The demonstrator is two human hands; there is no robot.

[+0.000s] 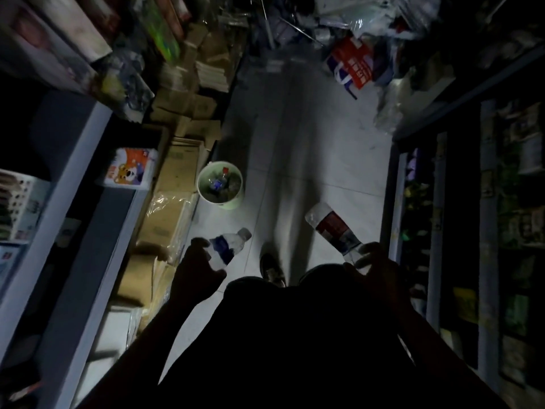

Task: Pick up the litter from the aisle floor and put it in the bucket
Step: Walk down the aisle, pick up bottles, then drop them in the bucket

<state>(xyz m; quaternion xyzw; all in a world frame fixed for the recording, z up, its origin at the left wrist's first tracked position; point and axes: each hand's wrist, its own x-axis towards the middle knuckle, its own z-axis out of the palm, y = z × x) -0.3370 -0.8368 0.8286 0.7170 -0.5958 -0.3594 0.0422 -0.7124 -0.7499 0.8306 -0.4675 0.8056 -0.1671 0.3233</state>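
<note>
Carry step: left hand grips blue-label bottle, right hand seemingly grips red-label bottle; next, drop both into bucket.

Dim, shelves blurred and bent at edges; pale floor lit, perhaps from overhead

Plastic, card and tile in a dim aisle

Clear glossy plastic bottles; smooth pale plastic bucket; matt cardboard boxes; smooth tiled floor.

Both arms merge into dark silhouette; bucket contents indistinct.
</note>
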